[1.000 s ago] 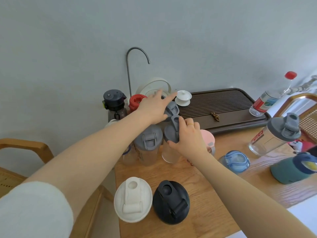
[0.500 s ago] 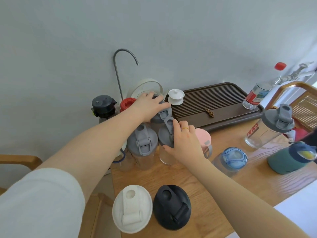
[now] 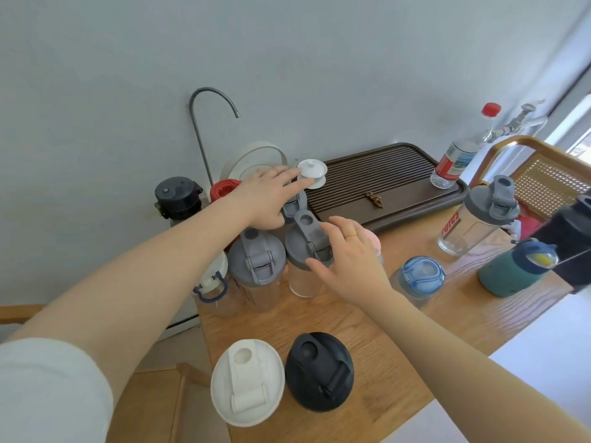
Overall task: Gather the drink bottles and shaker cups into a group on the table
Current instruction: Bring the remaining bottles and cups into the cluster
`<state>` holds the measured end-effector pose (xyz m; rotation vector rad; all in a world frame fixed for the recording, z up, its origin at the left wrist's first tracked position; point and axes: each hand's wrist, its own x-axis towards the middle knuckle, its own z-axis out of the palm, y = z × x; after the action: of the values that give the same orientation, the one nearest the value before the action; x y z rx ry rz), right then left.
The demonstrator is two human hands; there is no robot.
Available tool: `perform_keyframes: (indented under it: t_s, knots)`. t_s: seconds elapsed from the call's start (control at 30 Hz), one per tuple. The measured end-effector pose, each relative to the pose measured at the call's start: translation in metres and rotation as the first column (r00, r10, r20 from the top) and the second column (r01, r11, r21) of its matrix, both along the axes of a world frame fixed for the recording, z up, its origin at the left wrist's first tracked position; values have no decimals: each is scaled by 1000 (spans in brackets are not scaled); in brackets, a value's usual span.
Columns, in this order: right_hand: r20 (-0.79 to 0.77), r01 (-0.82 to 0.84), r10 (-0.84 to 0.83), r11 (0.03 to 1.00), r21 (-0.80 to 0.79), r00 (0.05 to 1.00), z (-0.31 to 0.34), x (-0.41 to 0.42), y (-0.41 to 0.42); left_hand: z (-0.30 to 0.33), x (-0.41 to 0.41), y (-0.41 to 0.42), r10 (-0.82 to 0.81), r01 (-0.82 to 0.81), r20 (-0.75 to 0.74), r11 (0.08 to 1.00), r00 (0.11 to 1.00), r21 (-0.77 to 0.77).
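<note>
A cluster of bottles stands at the back left of the wooden table (image 3: pixel 367 340): a black-lidded bottle (image 3: pixel 179 196), a red-lidded one (image 3: pixel 224 188), a white-lidded bottle with a blue loop (image 3: pixel 212 279) and two grey-lidded shaker cups (image 3: pixel 256 260) (image 3: pixel 303 247). My left hand (image 3: pixel 268 199) lies flat, fingers spread, over a third grey lid (image 3: pixel 292 207) behind them. My right hand (image 3: pixel 348 260) is open beside the nearer grey shaker, thumb at its lid, covering a pink cup (image 3: pixel 372 239). A blue-lidded bottle (image 3: pixel 422 273), a lettered shaker (image 3: pixel 489 215), a green bottle (image 3: pixel 511 270) and a red-capped water bottle (image 3: pixel 457 158) stand apart to the right.
A white shaker (image 3: pixel 248 382) and a black shaker (image 3: pixel 319 372) stand at the near edge. A dark slatted tea tray (image 3: pixel 399 167) fills the back, with a white lidded cup (image 3: pixel 311 174) at its left corner. A curved tap (image 3: pixel 204 123) rises behind. A cane chair (image 3: pixel 543 174) is at right.
My right hand has let go of the grey-lidded shaker and opened its fingers. My left hand has flattened and stretched toward the white lidded cup. The view has shifted a little.
</note>
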<state>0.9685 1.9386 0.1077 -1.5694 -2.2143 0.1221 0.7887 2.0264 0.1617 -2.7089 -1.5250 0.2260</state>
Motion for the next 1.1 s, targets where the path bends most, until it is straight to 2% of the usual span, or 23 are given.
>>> perform_keyframes:
  t_s: [0.1, 0.23, 0.3, 0.43, 0.57, 0.63, 0.77, 0.87, 1.0, 1.1]
  knots:
    - [-55, -16, 19, 998, 61, 998, -3, 24, -9, 13, 15, -19, -45, 41, 226, 999, 973, 22]
    - [-113, 12, 4, 990, 139, 994, 0, 62, -13, 20, 54, -44, -159, 144, 403, 987, 901, 69]
    - [-122, 3, 16, 987, 161, 992, 9, 85, -11, 18, 81, -50, -146, 139, 471, 989, 870, 50]
    - [-211, 20, 48, 950, 310, 976, 32, 140, 5, 24, 144, -47, -80, 79, 572, 996, 817, 27]
    - [-257, 135, -43, 926, 352, 965, 40, 216, 19, 21, 217, -27, -32, 67, 593, 997, 805, -38]
    - [-257, 215, -137, 927, 306, 957, 40, 260, 27, 17, 254, -14, 13, 44, 608, 996, 794, -79]
    - [-139, 361, -350, 931, 56, 926, 27, 349, 49, 4, 326, 12, 126, -29, 569, 984, 812, -177]
    - [-17, 435, -436, 900, -17, 900, 13, 401, 63, -10, 364, 26, 233, -130, 553, 967, 800, -219]
    - [65, 521, -517, 847, -100, 853, 1, 437, 77, -22, 389, 34, 343, -293, 473, 939, 812, -179]
    - [95, 522, -513, 839, -154, 853, -7, 452, 86, -31, 399, 41, 394, -316, 466, 918, 792, -239]
